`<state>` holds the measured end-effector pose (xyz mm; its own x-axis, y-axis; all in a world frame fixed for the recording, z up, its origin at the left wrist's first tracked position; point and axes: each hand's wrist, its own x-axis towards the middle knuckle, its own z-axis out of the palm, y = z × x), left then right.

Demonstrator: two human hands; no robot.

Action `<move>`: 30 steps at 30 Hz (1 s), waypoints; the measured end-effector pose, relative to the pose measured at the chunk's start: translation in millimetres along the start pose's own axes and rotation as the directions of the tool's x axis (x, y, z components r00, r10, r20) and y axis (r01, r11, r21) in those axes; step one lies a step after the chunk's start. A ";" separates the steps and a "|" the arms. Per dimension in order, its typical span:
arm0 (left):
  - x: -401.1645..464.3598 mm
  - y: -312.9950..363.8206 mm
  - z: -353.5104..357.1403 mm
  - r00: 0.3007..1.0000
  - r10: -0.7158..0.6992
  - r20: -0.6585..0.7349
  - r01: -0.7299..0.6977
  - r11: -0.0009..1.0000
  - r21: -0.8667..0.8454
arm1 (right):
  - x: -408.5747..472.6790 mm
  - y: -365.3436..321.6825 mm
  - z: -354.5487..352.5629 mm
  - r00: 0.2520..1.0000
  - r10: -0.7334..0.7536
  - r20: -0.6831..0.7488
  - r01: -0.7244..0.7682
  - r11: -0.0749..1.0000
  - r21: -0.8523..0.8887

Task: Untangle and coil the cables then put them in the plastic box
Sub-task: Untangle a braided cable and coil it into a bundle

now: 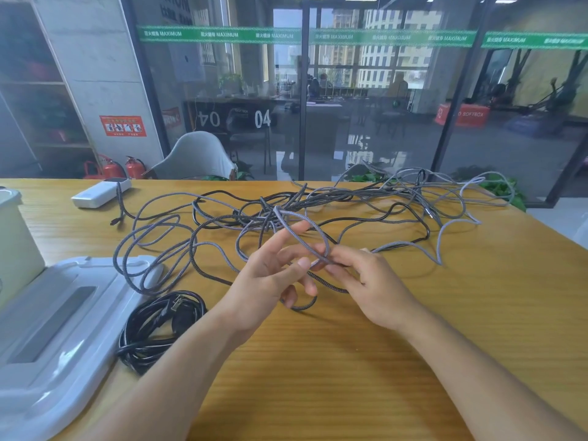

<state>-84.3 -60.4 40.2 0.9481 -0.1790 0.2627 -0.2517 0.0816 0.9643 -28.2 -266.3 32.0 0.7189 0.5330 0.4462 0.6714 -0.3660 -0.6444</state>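
A tangle of grey braided and black cables (318,202) sprawls over the middle and far side of the wooden table (318,361). My left hand (270,278) is raised above the table with a loop of grey braided cable (305,237) draped over its extended index finger and thumb. My right hand (369,281) pinches the same cable at the fingertips, just right of the left thumb. A coiled black power cable (159,323) lies to the left of my left forearm. The plastic box (12,243) stands at the far left edge, with its white lid (63,329) lying flat in front of it.
A white power bank (100,192) lies at the back left with a short cable plugged into it. A grey chair (197,157) stands behind the table, before a glass wall. Bare wood shows in front of my hands and on the right.
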 end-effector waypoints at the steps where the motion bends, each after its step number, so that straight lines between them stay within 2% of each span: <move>1: 0.0 0.2 0.7 1.000 0.008 0.002 -0.008 1.000 0.011 | -0.1 -2.7 -0.2 1.000 0.023 0.000 -0.023 0.997 0.072; 3: -0.2 0.4 3.2 1.000 0.026 0.006 -0.026 0.999 0.044 | -0.1 -4.8 0.0 0.998 0.063 0.003 -0.062 0.987 0.146; 9: 2.0 -3.2 3.6 0.998 0.009 -0.061 -0.003 0.995 0.097 | -1.8 -4.6 3.7 0.994 0.076 -0.073 -0.062 0.983 0.175; 11: 1.5 -5.6 2.7 0.996 -0.004 -0.094 0.016 0.993 0.120 | 0.4 -7.6 1.2 0.982 0.049 -0.183 -0.010 0.978 0.207; 14: 1.2 -2.9 1.2 0.979 0.002 -0.205 0.037 0.982 0.184 | 3.9 -1.2 -8.8 0.920 0.072 -0.384 0.006 0.980 0.200; 16: 1.6 2.1 -3.0 0.955 0.025 -0.296 0.024 0.987 0.161 | 3.9 8.5 -19.2 0.879 0.097 -0.467 -0.041 0.991 0.129; 18: 2.4 8.6 -11.9 0.913 0.080 -0.399 -0.029 0.991 0.132 | 2.9 18.9 -30.5 0.854 0.119 -0.507 -0.145 0.989 -0.011; 21: 3.1 13.6 -26.9 0.835 0.190 -0.517 -0.089 0.973 0.215 | 2.8 29.4 -42.6 0.841 0.152 -0.519 -0.313 0.919 -0.238; 23: 2.7 15.5 -31.1 0.814 0.227 -0.534 -0.121 0.967 0.226 | 2.8 33.7 -44.6 0.861 0.223 -0.457 -0.400 0.852 -0.337; 26: 0.1 19.7 -26.3 0.853 0.209 -0.478 -0.121 0.971 0.208 | 2.3 34.9 -40.6 0.880 0.358 -0.312 -0.463 0.792 -0.399; 28: -2.3 20.6 -19.7 0.915 0.150 -0.374 -0.086 0.980 0.182 | 2.6 25.9 -34.4 0.897 0.354 -0.265 -0.418 0.875 -0.246; 30: -4.1 19.0 -12.1 0.976 0.083 -0.202 -0.053 0.987 0.152 | 4.7 9.6 -25.3 0.901 0.389 -0.194 -0.379 0.921 0.086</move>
<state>-90.6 -46.3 57.0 0.9435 0.0302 0.3301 -0.3280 -0.0594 0.9428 -13.9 -286.7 43.7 0.9433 0.1901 0.2720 0.3307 -0.4734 -0.8164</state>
